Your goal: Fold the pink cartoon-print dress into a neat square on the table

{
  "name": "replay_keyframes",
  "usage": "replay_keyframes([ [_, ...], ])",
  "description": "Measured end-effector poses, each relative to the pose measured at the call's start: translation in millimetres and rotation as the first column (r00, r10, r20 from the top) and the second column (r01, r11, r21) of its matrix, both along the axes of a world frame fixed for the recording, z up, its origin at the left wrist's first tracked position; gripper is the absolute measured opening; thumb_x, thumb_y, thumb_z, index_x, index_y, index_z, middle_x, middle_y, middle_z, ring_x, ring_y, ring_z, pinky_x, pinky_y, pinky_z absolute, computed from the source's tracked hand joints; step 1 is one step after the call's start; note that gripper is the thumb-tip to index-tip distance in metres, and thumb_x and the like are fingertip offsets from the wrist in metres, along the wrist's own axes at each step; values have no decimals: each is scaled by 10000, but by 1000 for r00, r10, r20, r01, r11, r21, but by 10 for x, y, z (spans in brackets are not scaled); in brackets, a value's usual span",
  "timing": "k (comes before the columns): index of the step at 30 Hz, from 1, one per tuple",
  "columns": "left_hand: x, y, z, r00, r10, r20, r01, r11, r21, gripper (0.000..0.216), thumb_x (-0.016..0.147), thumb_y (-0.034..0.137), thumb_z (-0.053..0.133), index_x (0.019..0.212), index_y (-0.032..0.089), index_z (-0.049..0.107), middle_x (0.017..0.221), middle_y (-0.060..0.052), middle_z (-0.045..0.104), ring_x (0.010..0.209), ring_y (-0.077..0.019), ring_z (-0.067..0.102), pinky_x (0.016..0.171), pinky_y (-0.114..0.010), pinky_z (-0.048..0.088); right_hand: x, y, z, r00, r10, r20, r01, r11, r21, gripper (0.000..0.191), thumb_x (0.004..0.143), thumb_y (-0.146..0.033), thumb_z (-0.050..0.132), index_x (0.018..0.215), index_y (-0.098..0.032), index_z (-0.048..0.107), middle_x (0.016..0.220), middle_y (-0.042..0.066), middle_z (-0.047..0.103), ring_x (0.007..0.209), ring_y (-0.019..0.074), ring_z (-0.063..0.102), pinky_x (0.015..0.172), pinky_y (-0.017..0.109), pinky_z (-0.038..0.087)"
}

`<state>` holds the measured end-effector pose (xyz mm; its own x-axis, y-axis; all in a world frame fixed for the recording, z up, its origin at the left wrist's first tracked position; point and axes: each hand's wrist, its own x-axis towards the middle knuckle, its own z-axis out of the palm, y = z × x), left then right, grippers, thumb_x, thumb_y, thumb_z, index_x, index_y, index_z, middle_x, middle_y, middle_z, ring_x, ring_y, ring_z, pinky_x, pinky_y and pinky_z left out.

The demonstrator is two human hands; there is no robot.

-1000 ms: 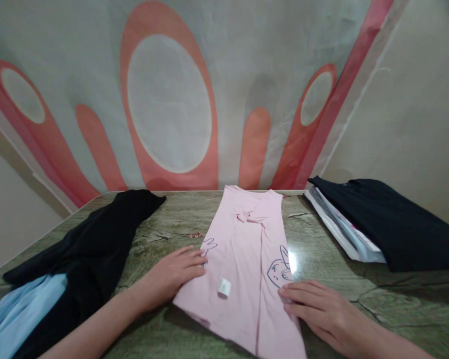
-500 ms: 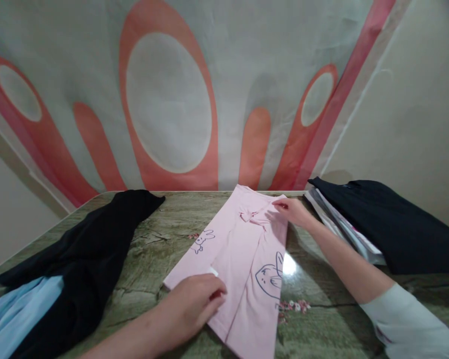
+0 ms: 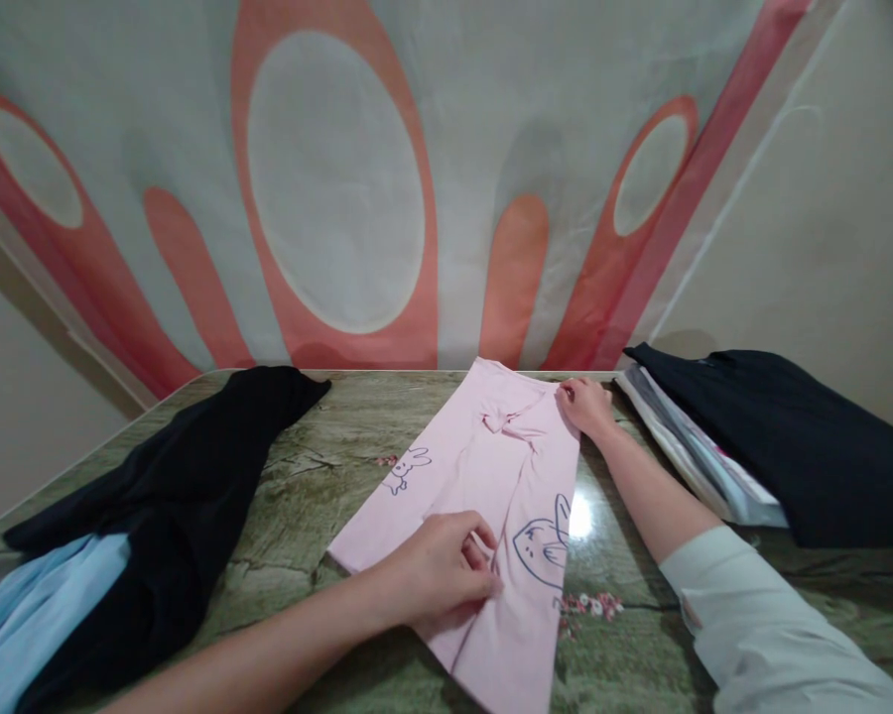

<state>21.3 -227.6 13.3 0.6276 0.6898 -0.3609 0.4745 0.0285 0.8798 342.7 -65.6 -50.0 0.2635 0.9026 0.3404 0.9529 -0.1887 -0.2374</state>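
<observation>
Painted backdrop [image 3: 461, 129]: rising behind the far edge, showing orange-red shapes on grey.
Wood-patterned table [image 3: 290, 516]: stretching below the backdrop, carrying all the clothes.
Pink garment [image 3: 446, 466]: lying spread right of the table's middle, slightly overlapping the far edge and reaching toward the near side, beyond view.
Black garment [image 3: 193, 466]: lying loosely along the table's left side, pointing one end at the far edge.
Folded stack [image 3: 703, 446]: resting toward the table's right end, well apart from the black garment, showing black cloth on top and pale layers beneath.
Light blue cloth [image 3: 52, 605]: lying against the black garment, nearer the left edge.
Left hand [image 3: 446, 570]: hovering or resting over the pink garment's lower half, curling thumb toward fingertips in a narrow grip; not showing whether catching any fabric, so impossible to tell.
Right hand [image 3: 586, 405]: pinching the pink garment's upper right corner near the far edge.
Rabbit drawing [image 3: 542, 550]: facing up on the pink garment's right side.
Knot detail [image 3: 497, 424]: puckering the pink fabric near the far end.
</observation>
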Motion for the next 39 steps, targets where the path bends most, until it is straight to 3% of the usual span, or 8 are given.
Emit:
replay_keyframes([
  [6, 26, -40, 3, 998, 44, 39, -40, 995, -94, 362, 565, 126, 621, 908, 154, 509, 617, 47, 561, 502, -90, 511, 429, -162, 365, 53, 12, -6, 1000, -19, -1, 19, 999, -36, 324, 856, -374, 411, 1012, -202, 637, 1063, 115, 568, 1006, 275, 482, 836, 399, 343],
  [15, 19, -100, 76, 1000, -22, 20, 22, 1000, -17, 365, 605, 128, 572, 958, 172, 486, 682, 43, 536, 507, -76, 492, 392, -138, 328, 49, 46, -57, 998, -63, 8, 64, 998, -31, 345, 853, -418, 411, 1028, -195, 608, 1092, 121, 542, 1024, 294, 457, 835, 417, 352],
  [20, -4, -100, 131, 997, -79, 27, 79, 997, 22, 247, 615, 133, 589, 862, 148, 597, 663, 37, 524, 548, -67, 473, 451, -135, 344, 55, 60, -65, 997, -70, 9, 70, 997, -28, 342, 853, -429, 411, 982, -175, 601, 1060, 125, 549, 994, 287, 467, 826, 415, 356],
  [28, -20, -95, 154, 992, -111, -58, 91, 957, -274, 299, 606, 343, 673, 809, 124, 695, 586, 6, 579, 464, -99, 500, 430, -191, 405, 50, 81, -60, 996, -89, -10, 88, 995, -38, 315, 850, -419, 419, 955, -181, 597, 1058, 121, 550, 1004, 295, 463, 832, 433, 350],
  [32, -38, -73, 129, 986, -132, -102, 90, 936, -340, 345, 568, 370, 716, 820, 134, 708, 574, 4, 591, 461, -102, 516, 433, -195, 426, 47, 79, -62, 996, -91, -1, 90, 995, -36, 320, 853, -420, 414, 963, -179, 593, 1059, 123, 550, 1001, 292, 465, 827, 428, 351],
  [39, -56, -45, 45, 989, -146, -26, 125, 918, -376, 340, 560, 358, 733, 802, 126, 674, 598, -1, 603, 491, -104, 551, 440, -183, 448, 41, 73, -68, 996, -92, -9, 91, 995, -28, 316, 851, -429, 415, 953, -186, 589, 1062, 117, 547, 997, 290, 462, 828, 430, 350],
])
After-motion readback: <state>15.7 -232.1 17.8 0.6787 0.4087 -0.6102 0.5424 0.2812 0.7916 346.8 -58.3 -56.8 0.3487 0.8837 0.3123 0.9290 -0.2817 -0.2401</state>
